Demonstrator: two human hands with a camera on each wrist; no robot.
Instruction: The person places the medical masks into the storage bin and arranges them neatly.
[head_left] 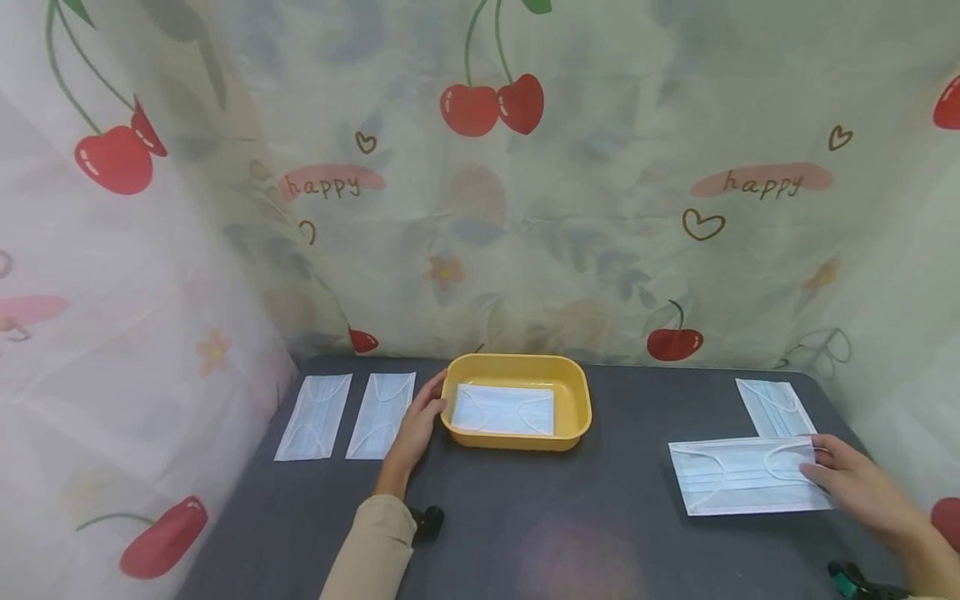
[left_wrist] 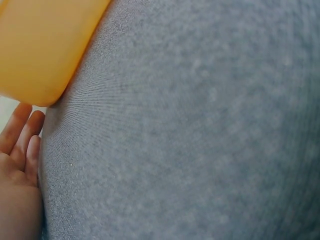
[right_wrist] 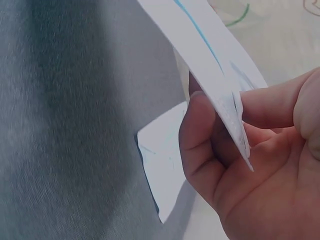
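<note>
the right hand (head_left: 862, 483) pinches a pale-blue pleated rectangular mask (head_left: 738, 479); the left hand (head_left: 417, 423) touches a yellow oblong plastic tub (head_left: 517, 442), fingers straight. the mask seems light, soft, best gripped endwise

mask (head_left: 738, 479): pale blue | tub (head_left: 517, 443): yellow | table (head_left: 637, 400): dark grey | backdrop (head_left: 570, 200): red cherries (head_left: 469, 111)

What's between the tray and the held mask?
Only bare table separates the tray from the held mask; the head view shows it.
</note>
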